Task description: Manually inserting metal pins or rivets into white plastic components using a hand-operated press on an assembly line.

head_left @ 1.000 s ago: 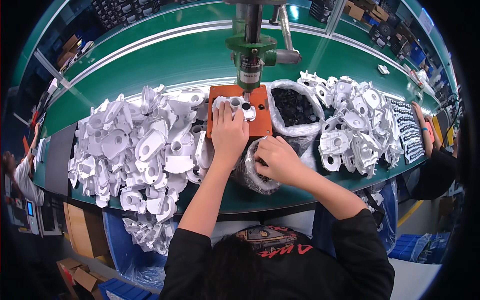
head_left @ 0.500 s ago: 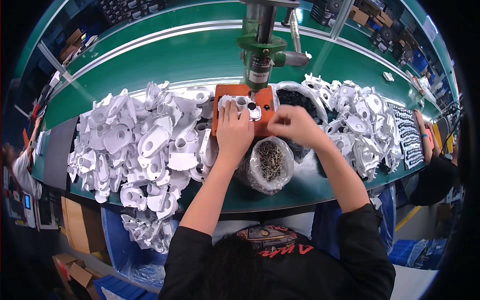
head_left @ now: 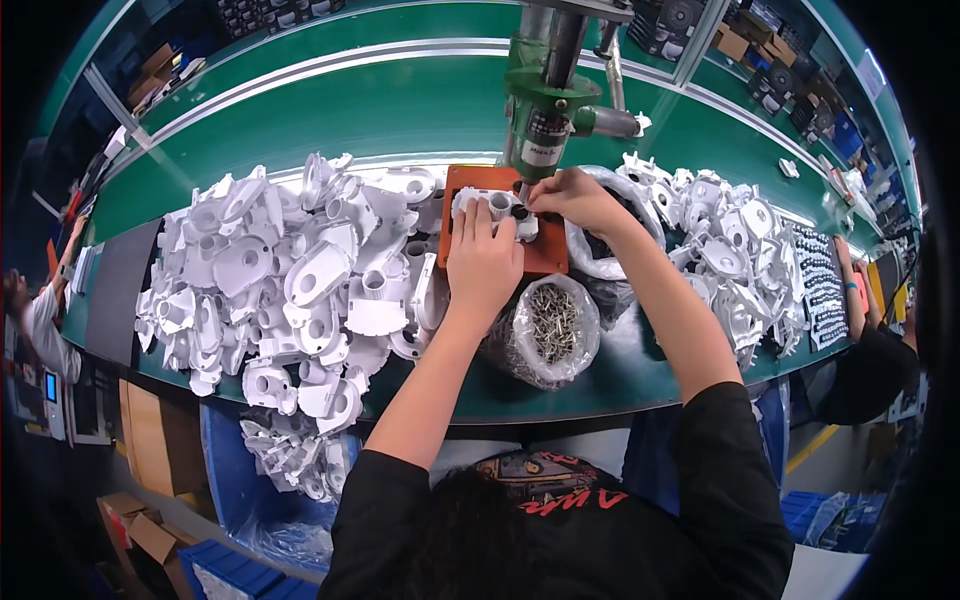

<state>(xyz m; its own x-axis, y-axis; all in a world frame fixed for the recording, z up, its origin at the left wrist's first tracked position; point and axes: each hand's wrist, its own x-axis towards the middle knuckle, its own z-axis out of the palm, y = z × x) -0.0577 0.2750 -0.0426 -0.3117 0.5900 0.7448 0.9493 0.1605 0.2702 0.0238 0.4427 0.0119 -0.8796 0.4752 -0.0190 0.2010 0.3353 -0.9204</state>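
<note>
White moulded plastic housing (head_left: 495, 208), one piece, seated on the orange rectangular fixture plate (head_left: 545, 255) at the middle of the green workbench (head_left: 330, 110), directly beneath the green vertical screwdriver unit (head_left: 548, 100).

Far left: another person's sleeve (head_left: 45, 330) at the bench end. Next, one broad heap of white plastic housings (head_left: 290, 270), too many to count, sprawling from the dark mat (head_left: 115, 290) up to the fixture's left edge and close to the near edge of the bench; more white parts in a blue bin (head_left: 290, 460) below.

Centre: left hand (head_left: 483, 260) laid flat on the housing, fingers pressing it down, not curled round it. One clear bag of small metal screws (head_left: 552, 325) just in front of the fixture, near the bench's front edge. Right hand (head_left: 572, 198) with fingertips pinched at the housing's top beside the driver tip; whatever sits between them too small to make out.

Right: one bag of dark parts (head_left: 600, 245) behind the right forearm, a second pile of white housings (head_left: 740, 250), then a tray of small dark pieces (head_left: 825, 285) and another person's arm (head_left: 850, 285). Open green surface only behind the fixture, toward the rail.
</note>
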